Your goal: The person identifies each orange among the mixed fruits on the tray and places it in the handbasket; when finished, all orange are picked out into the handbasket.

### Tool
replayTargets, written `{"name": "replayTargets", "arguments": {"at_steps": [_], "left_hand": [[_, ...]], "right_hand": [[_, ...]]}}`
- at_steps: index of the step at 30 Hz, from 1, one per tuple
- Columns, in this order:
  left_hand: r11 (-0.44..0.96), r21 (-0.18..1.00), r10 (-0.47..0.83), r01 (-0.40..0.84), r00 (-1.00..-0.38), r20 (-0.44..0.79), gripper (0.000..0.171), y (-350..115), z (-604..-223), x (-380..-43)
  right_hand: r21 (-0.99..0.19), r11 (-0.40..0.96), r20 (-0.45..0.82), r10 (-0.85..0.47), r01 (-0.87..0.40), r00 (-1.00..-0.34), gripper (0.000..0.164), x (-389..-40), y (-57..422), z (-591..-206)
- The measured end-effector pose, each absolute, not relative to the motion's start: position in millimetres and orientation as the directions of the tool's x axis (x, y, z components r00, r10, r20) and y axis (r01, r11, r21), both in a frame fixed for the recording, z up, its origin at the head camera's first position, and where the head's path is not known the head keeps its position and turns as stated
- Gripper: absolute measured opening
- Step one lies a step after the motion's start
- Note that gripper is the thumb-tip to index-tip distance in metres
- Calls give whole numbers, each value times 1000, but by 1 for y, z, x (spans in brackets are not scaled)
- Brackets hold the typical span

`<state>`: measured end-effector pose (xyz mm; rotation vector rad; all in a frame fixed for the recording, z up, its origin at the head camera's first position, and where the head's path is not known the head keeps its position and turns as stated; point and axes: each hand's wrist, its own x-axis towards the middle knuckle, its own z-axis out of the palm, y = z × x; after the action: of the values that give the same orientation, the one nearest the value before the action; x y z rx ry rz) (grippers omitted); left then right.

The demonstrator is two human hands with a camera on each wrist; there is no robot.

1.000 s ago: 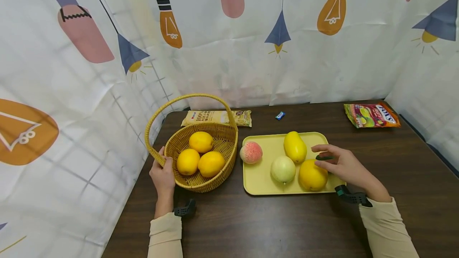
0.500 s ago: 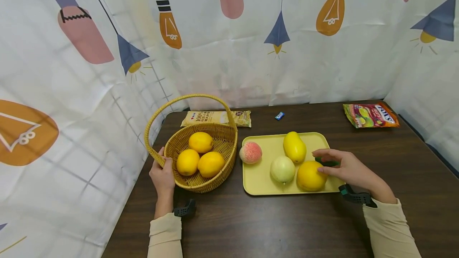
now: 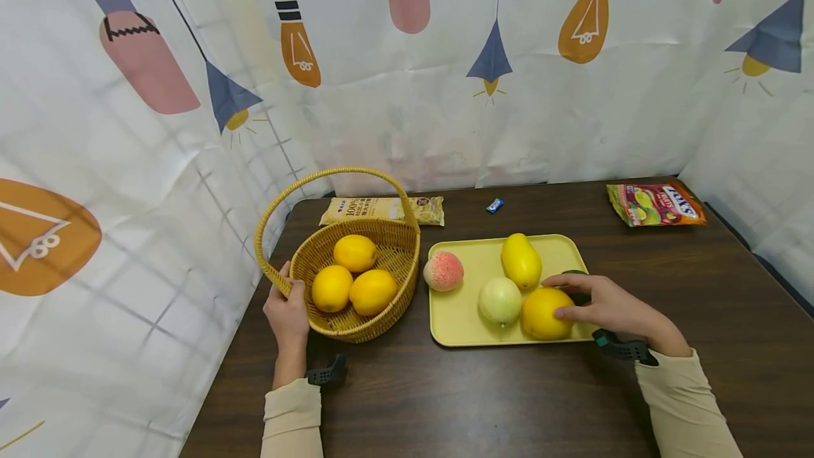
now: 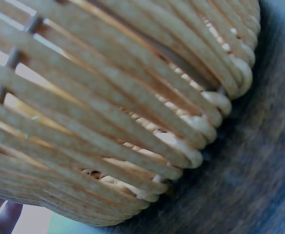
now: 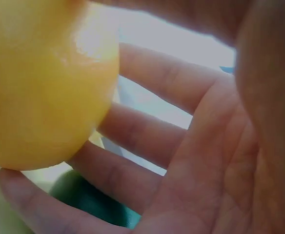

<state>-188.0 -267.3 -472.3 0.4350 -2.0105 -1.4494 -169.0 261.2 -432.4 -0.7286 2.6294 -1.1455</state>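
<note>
My left hand (image 3: 288,309) grips the wicker basket (image 3: 407,295) by its left rim, at the foot of the arched handle. Three lemons (image 3: 374,292) lie inside it. The basket's woven side (image 4: 108,97) fills most of the left wrist view. On a yellow tray (image 3: 464,334), my right hand (image 3: 610,308) holds a round orange (image 3: 544,315), thumb and fingers around its right side. In the right wrist view the fingertips meet the orange's skin (image 5: 40,92). Behind those fingers shows a dark green fruit (image 5: 89,197), mostly hidden in the head view.
Also on the tray are a peach (image 3: 443,271), a pale green round fruit (image 3: 499,301) and a long yellow fruit (image 3: 521,262). At the table's back are a beige snack packet (image 3: 426,210), a small blue sweet (image 3: 494,206) and a red candy bag (image 3: 658,205). Patterned curtains stand behind.
My right hand has moved left and closed in around the orange, which has shifted slightly left on the tray. The left hand keeps its grip on the basket.
</note>
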Motion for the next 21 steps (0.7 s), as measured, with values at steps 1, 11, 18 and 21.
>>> {"name": "replayTargets", "arguments": {"at_steps": [1, 11, 18, 21], "left_hand": [[346, 934, -588, 86, -756, 287, 42, -267, -472, -188], [327, 938, -583, 112, -758, 294, 41, -267, -472, -187], [337, 934, -583, 116, -753, 304, 41, -267, -472, -188], [340, 933, -583, 114, -753, 304, 41, -267, -472, -188]], "right_hand": [[-728, 584, 11, -513, -358, -858, 50, -169, 261, -433], [-765, 574, -103, -555, -291, -825, 63, -174, 255, -442], [-770, 563, -103, -575, -301, -812, 66, -175, 252, -443], [-764, 568, -94, -566, -305, -819, 65, -175, 252, -444]]}}
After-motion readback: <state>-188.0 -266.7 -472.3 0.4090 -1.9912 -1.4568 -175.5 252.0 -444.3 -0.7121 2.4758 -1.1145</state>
